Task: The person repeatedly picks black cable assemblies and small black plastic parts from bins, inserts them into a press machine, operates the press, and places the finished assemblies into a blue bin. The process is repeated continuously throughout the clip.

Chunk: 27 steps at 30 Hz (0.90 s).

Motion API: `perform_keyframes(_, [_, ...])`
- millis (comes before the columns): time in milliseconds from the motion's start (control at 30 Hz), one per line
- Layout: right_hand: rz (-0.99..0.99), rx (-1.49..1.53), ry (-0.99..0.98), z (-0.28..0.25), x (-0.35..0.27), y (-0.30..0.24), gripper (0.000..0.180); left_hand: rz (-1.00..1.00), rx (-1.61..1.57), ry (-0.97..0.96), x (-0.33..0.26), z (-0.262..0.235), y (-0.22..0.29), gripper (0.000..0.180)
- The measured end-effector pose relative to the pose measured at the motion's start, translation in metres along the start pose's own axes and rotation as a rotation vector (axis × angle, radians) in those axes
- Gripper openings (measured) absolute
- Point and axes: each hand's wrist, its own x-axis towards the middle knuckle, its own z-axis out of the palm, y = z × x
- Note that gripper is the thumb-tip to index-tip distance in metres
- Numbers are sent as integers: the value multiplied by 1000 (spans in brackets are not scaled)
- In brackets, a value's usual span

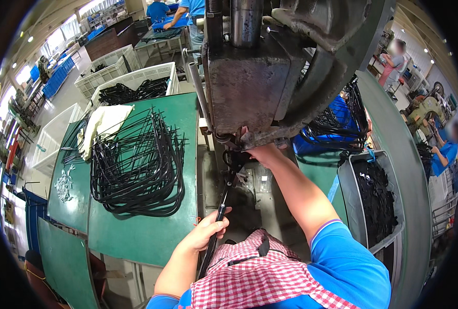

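My left hand [212, 226] is closed around a long black metal rod [208, 255], which slants up from my apron toward the machine. A shiny silver stretch shows on the rod just above my fingers. The rod's far end meets dark parts [234, 158] under the head of a large metal press [249, 87]. My right hand [264, 153] reaches in beneath the press head, close to those dark parts. Most of its fingers are hidden there, so their grip cannot be made out.
A stack of bent black rod frames [136, 177] lies on the green table [136, 239] at left, beside a pale cloth [105, 126] and small silver pieces [64, 184]. At right stand a grey bin [350, 198] of black parts and a blue crate [311, 147]. Other people work farther off.
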Motion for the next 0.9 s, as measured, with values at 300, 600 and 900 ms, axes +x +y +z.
perform_keyframes(300, [-409, -440, 16, 7, 5, -18, 10, 8, -61, -10, -2, -2, -1, 68])
perform_keyframes(600, [-377, -255, 111, -7, 21, 39, 14, 14, -56, -4, -2, 4, -2, 68])
perform_keyframes(900, [-6, 291, 115, 0, -32, 133, 28, 29, -79, -47, -5, 3, 0, 68])
